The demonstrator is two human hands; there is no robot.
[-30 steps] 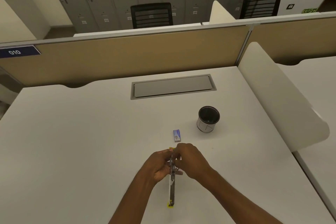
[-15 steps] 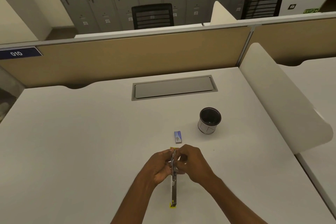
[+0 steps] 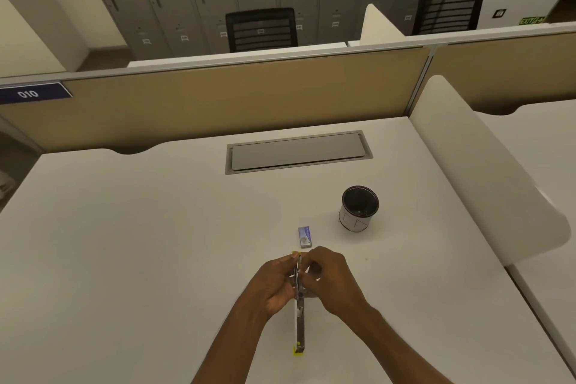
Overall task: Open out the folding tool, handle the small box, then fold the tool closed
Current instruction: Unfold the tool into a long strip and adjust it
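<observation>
The folding tool (image 3: 300, 326) is a long metal piece with yellow ends, opened out straight and lying lengthwise toward me on the white desk (image 3: 124, 243). My left hand (image 3: 274, 282) grips its far half from the left. From the right, my right hand (image 3: 330, 277) pinches the same section with its fingertips. The tool's far part is mostly hidden between my fingers. The small blue and white box (image 3: 304, 236) lies flat on the desk just beyond my hands, untouched.
A black mesh cup with a white paper wrap (image 3: 358, 208) stands to the right of the box. A grey cable hatch (image 3: 297, 151) sits in the desk further back. A white curved divider (image 3: 486, 165) borders the right side, a tan partition (image 3: 218, 97) the back.
Both hands have stayed on the tool's far half with only slight finger shifts. The box and cup have not moved.
</observation>
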